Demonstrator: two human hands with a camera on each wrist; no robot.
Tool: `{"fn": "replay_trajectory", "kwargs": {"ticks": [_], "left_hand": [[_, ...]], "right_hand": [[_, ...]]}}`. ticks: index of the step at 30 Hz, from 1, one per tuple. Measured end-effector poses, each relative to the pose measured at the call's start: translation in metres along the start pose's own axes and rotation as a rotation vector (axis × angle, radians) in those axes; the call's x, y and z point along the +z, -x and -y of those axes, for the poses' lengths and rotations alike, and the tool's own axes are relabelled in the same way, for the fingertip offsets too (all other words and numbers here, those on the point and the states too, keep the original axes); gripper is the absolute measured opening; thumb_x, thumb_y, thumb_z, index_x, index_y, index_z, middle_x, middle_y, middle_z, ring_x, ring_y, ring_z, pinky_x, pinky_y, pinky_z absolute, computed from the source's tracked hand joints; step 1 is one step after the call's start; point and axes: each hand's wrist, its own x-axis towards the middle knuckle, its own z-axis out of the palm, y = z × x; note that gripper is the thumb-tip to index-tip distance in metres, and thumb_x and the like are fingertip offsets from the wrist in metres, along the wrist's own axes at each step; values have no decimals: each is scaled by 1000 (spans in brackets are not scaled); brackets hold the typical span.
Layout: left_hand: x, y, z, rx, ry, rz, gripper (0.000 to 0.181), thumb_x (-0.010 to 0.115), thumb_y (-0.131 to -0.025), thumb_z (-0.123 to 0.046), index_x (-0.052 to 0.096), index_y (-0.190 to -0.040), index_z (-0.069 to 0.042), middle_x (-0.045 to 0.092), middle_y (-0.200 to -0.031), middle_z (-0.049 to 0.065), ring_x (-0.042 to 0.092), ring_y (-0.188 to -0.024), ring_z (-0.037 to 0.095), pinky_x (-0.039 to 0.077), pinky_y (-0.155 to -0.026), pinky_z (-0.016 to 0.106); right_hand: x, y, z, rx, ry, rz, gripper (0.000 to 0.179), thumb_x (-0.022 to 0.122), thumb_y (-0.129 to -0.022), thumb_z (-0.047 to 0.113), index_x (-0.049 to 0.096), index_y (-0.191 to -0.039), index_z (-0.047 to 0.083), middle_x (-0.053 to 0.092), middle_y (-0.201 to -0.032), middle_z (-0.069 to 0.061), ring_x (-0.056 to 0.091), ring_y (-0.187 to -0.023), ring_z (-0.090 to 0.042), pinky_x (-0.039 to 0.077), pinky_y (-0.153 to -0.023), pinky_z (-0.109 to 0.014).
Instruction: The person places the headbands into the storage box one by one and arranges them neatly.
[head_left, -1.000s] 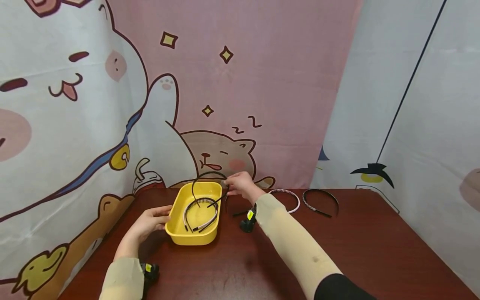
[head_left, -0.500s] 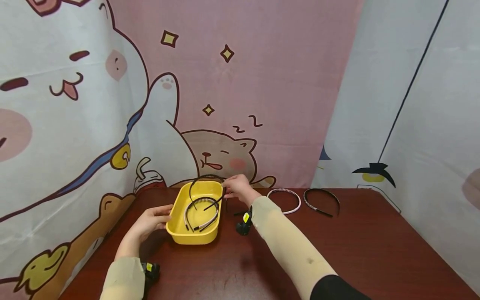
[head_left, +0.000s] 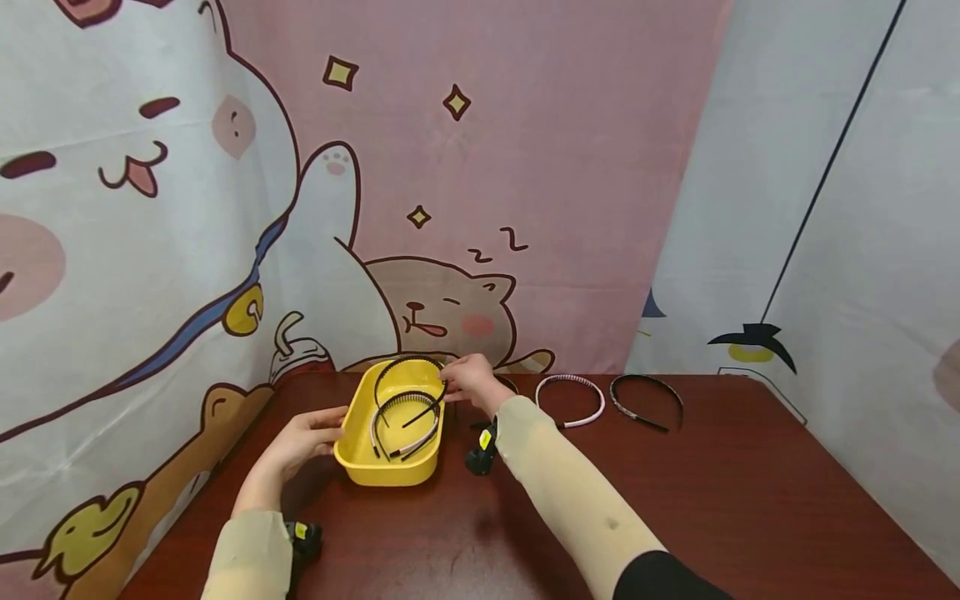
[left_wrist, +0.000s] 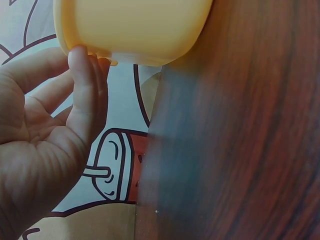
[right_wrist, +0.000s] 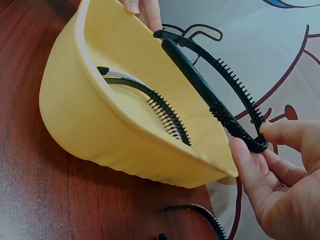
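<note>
In the head view my left hand [head_left: 303, 446] holds the left rim of a yellow plastic basin [head_left: 390, 475], thumb and fingers at its edge. Black and white toothed headbands [right_wrist: 165, 107] lie inside the basin. My right hand [head_left: 474, 382] pinches a black toothed headband [right_wrist: 225, 75] between thumb and fingers, above the basin's right rim. This headband tilts over the opening, its free ends pointing into the basin. In the left wrist view, fingertips of the left hand [left_wrist: 55, 115] meet the basin's underside edge; part of the grip is hidden there.
A white toothed headband [head_left: 587, 421] and a dark patterned headband [head_left: 645, 417] lie on the brown table [head_left: 675, 500] to the right. Another black headband [right_wrist: 202, 212] lies partly behind my right hand. A printed curtain [head_left: 570, 167] hangs behind the table.
My right hand has moved slightly left and down, bringing the black headband lower over the basin. The left hand keeps its place on the basin.
</note>
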Motion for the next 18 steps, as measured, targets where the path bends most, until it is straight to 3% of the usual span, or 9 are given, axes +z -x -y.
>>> {"fn": "replay_trajectory", "kwargs": {"ticks": [4, 11, 15, 18], "left_hand": [[0, 1, -1, -3, -3, -1, 54, 59, -93, -4, 39, -142, 10, 51, -131, 30, 63, -89, 19, 54, -74, 29], [1, 3, -4, -6, -11, -6, 54, 59, -94, -4, 39, -142, 11, 51, -131, 30, 63, -90, 21, 54, -74, 29], [1, 3, -4, -4, -1, -8, 53, 58, -94, -3, 40, -142, 10, 50, -132, 31, 63, -93, 24, 54, -75, 29], [1, 2, -3, -3, 2, 0, 53, 58, -94, -2, 39, -142, 11, 49, -133, 32, 63, -94, 26, 54, -75, 29]], "right_hand": [[4, -2, -2, -1, 5, 1, 18, 69, -85, 1, 62, -100, -7, 54, -86, -12, 55, -68, -20, 57, -70, -41], [10, -5, -7, 5, 17, -15, 19, 69, -84, 0, 61, -100, -8, 49, -78, -10, 50, -61, -17, 58, -64, -37], [12, -4, -7, 3, 7, -11, 9, 68, -83, -3, 61, -87, -7, 48, -67, -8, 48, -55, -16, 57, -61, -36], [14, -4, -8, 6, 0, -11, 12, 69, -81, -4, 57, -78, -4, 45, -61, -6, 47, -51, -15, 57, -59, -36]]}}
